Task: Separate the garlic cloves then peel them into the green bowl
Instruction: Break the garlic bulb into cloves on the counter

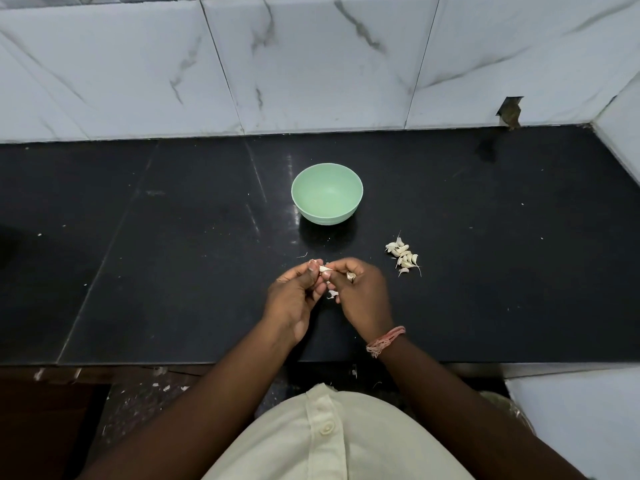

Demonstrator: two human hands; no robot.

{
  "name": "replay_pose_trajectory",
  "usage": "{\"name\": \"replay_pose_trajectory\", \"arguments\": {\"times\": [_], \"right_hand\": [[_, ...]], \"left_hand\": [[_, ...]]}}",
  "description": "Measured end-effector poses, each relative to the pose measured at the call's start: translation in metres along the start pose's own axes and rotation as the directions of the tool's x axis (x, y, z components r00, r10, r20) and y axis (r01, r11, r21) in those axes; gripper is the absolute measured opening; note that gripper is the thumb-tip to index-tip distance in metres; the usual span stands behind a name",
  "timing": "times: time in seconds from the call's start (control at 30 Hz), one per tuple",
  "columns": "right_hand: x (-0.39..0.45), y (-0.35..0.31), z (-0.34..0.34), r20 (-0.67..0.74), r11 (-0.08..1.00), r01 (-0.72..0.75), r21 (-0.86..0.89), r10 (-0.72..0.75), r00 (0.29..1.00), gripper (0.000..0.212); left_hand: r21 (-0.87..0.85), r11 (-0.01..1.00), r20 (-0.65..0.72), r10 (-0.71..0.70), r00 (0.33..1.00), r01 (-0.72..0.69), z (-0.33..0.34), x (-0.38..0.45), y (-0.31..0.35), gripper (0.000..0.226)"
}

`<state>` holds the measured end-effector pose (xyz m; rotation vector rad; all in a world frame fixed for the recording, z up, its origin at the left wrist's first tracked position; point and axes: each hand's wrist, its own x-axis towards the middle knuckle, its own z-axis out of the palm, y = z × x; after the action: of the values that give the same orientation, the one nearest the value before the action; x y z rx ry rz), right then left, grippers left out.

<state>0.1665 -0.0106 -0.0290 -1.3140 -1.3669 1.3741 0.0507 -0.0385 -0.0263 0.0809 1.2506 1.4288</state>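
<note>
Two bare hands meet over a black stone worktop [173, 271] backed by white marble-veined wall tiles [311, 64], seen from the head camera. A green bowl [327, 192] stands mid-worktop, toward the back edge, nothing visible inside. A heap of separated garlic cloves [403, 255] lies right of it, nearer the front edge. Near that edge the left hand [294, 296], fingers curled, pinches a garlic clove [325, 269]; the right hand [360, 292], its wrist wearing a pink thread band [385, 341], pinches another piece of garlic [350, 276]. White skin flakes [332, 294] show between the hands.
</note>
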Motion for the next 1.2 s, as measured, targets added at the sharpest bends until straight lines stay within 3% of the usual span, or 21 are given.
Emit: {"name": "replay_pose_trajectory", "arguments": {"times": [0.17,0.3,0.37,0.47,0.6,0.73,0.93,1.03,1.2], "right_hand": [[0.001,-0.001,-0.005,-0.060,0.999,-0.013,-0.029,0.012,0.998,0.014],[0.008,0.002,-0.011,-0.154,0.960,-0.228,0.160,0.253,0.955,0.018],[0.013,0.004,-0.018,-0.167,0.866,-0.315,0.388,0.402,0.900,0.017],[0.020,0.007,-0.032,-0.145,0.634,-0.322,0.703,0.570,0.808,0.015],[0.029,0.007,-0.050,-0.156,0.486,-0.246,0.839,0.647,0.746,0.018],[0.036,0.005,-0.058,-0.121,0.391,-0.206,0.897,0.665,0.737,0.016],[0.023,-0.006,-0.040,-0.127,0.460,-0.254,0.851,0.649,0.750,0.018],[0.012,-0.010,-0.025,-0.061,0.504,-0.308,0.807,0.589,0.805,0.023],[0.005,-0.004,-0.014,-0.026,0.818,-0.260,0.514,0.317,0.948,0.046]], "left_hand": [[-0.004,1.000,-0.022,0.001,1.000,-0.001,0.005,-0.003,0.001,0.013],[-0.026,0.999,-0.136,0.016,0.991,-0.020,0.004,0.002,0.003,0.011],[-0.004,0.999,-0.142,0.034,0.989,-0.035,0.004,0.003,0.003,0.013],[0.013,1.000,-0.118,0.020,0.993,-0.019,0.007,0.003,-0.001,0.022],[0.007,1.000,-0.070,-0.025,0.997,0.026,0.011,0.005,-0.006,0.028],[0.069,0.996,-0.037,-0.057,0.998,0.060,0.013,0.004,-0.008,0.028],[0.223,0.966,0.012,-0.134,0.991,0.128,0.017,0.002,-0.011,0.024],[0.299,0.945,0.058,-0.154,0.986,0.130,0.020,-0.001,-0.014,0.020],[0.263,0.964,0.038,-0.059,0.998,0.047,0.021,-0.001,-0.013,0.013]]}}
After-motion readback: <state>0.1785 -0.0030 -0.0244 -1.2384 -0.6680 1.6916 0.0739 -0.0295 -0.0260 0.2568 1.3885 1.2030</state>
